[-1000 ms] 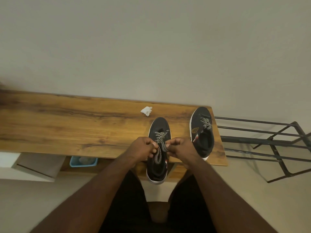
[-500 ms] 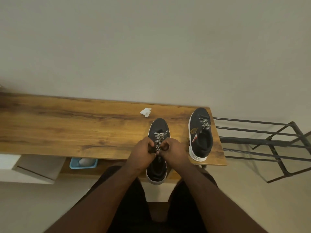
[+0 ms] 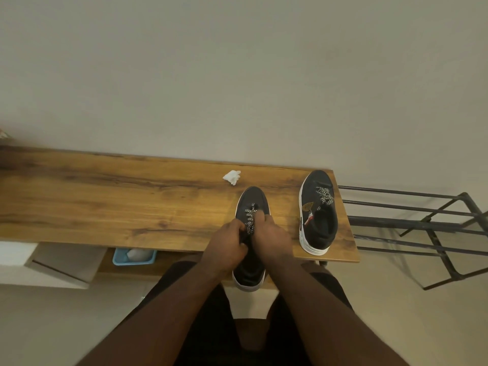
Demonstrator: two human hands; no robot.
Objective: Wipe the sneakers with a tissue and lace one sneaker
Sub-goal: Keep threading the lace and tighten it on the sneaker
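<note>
A black sneaker [image 3: 250,270] with a white sole lies toe-away on the wooden bench [image 3: 105,202], its heel hanging over the front edge. My left hand [image 3: 228,243] and my right hand [image 3: 270,237] meet over its tongue, both pinching the black-and-white lace [image 3: 249,220]. The second black sneaker [image 3: 318,217] stands apart at the bench's right end, its lace bunched near the toe. A crumpled white tissue [image 3: 232,177] lies behind the first sneaker, near the wall.
A black metal rack [image 3: 422,223] stands right of the bench. Under the bench sit a blue tray [image 3: 133,257] and a white box [image 3: 60,262]. The plain wall runs right behind the bench. My knees are just below the bench's front edge.
My hands drew together from either side of the sneaker and slid forward along the lace toward the toe. The sneakers and tissue stayed where they were.
</note>
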